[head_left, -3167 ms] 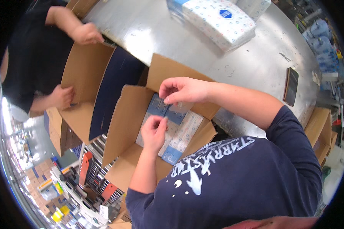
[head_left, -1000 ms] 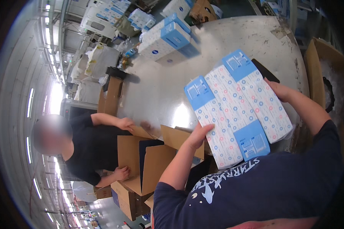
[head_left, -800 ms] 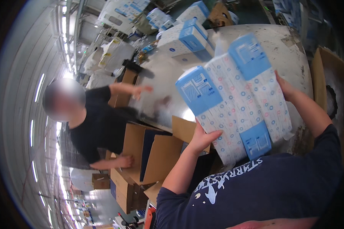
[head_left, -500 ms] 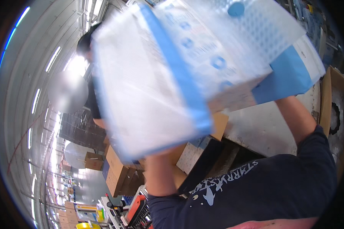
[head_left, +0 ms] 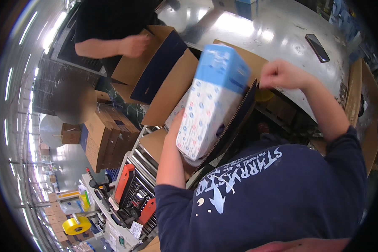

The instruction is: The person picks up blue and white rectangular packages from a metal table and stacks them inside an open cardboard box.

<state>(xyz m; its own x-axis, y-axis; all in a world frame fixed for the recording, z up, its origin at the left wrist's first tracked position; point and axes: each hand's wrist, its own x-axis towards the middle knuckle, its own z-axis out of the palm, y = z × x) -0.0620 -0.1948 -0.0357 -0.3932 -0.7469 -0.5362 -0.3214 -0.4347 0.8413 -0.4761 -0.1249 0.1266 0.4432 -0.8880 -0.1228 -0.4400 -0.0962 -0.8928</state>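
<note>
A white-and-blue box (head_left: 203, 113) with small printed circles stands tilted inside an open cardboard carton (head_left: 170, 90) in front of me. Against the lower left side of this box lies my left hand (head_left: 177, 119), its fingers hidden between box and carton wall. My right hand (head_left: 279, 74) hovers over the carton's right rim, apart from the box. Its fingers are curled in, slightly blurred, with nothing visible in them. Other white patterned packing partly shows deeper in the carton, behind the box.
Across from me, a person's hand (head_left: 134, 45) is beside a second open carton (head_left: 149, 63). A phone (head_left: 317, 48) lies on the metal table (head_left: 277, 46). Flattened cartons (head_left: 109, 136) are stacked left, near a roller conveyor (head_left: 136, 168) and a yellow tape roll (head_left: 76, 225).
The white-and-blue packages, held up close before me by both hands, have gone down, one now showing in the carton. My right hand has come off and curled. The view has shifted.
</note>
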